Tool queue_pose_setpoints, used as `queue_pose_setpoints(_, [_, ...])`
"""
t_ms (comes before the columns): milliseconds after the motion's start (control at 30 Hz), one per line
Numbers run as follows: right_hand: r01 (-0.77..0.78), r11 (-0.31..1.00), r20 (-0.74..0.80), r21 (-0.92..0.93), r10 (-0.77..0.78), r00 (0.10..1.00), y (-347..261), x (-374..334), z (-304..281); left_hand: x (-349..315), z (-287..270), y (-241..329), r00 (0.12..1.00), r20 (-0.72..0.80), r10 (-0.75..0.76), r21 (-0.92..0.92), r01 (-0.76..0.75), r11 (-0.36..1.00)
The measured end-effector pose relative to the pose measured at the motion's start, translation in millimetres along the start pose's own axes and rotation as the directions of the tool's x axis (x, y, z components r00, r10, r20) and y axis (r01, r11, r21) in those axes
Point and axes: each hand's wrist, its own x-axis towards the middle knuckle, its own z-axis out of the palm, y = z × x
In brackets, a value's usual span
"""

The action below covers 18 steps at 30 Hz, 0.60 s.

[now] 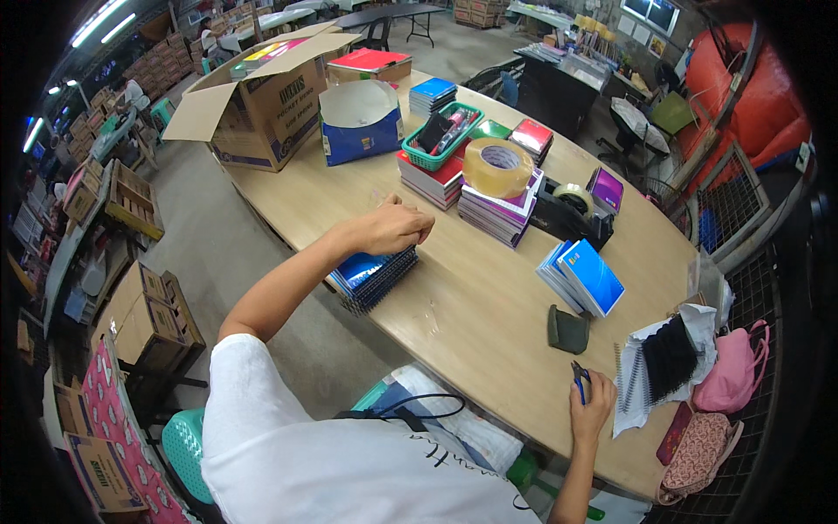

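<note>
Both hands are out over a long wooden table (489, 306), well apart from each other. Left hand (390, 228) reaches forward, fingers curled shut into a loose fist, resting on top of a stack of blue spiral notebooks (374, 276) at the near table edge; whether it pinches anything I cannot tell. Right hand (592, 409) sits low at the near edge, closed around small blue-handled pliers (580, 379), tips pointing up, held ready like a tool in use.

Far beyond the left hand stands an open cardboard box (262, 105), flaps spread so its contents can be reached. Just past it is a blue box (360, 122) with its top cut open. Ahead of the left hand lie stacks of notebooks (502, 212), sorted in piles, one topped by a big roll of brown tape (497, 166); a green basket (446, 133) sits on another. A black tape dispenser (572, 214) is beyond them. Between the hands fans a pile of blue booklets (585, 278), and nearer the right hand a dark green pouch (567, 329). Right of the right hand, black spiral coils (670, 356) lie on paper, within easy reach.
</note>
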Motion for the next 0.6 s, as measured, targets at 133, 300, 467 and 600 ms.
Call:
queue_pose_setpoints(133, [-0.021,0.999,0.007,0.028,0.02,1.0,5,-2,4,-1,22,-19,0.987,-0.153,0.046,0.063,-0.037,0.997])
queue_pose_setpoints(300, [0.023,0.992,-0.069,-0.126,-0.031,0.997,-6,14,5,-3,31,-18,0.981,-0.189,0.051,0.122,-0.028,0.992])
queue_pose_setpoints(467, [0.065,0.998,-0.001,0.018,-0.065,0.998,-47,34,20,-3,16,68,0.801,-0.561,0.21,0.073,-0.205,0.976])
queue_pose_setpoints(600, [0.139,0.989,-0.049,-0.049,-0.141,0.989,-47,61,44,55,31,129,0.8,-0.583,0.142,-0.318,-0.386,0.866])
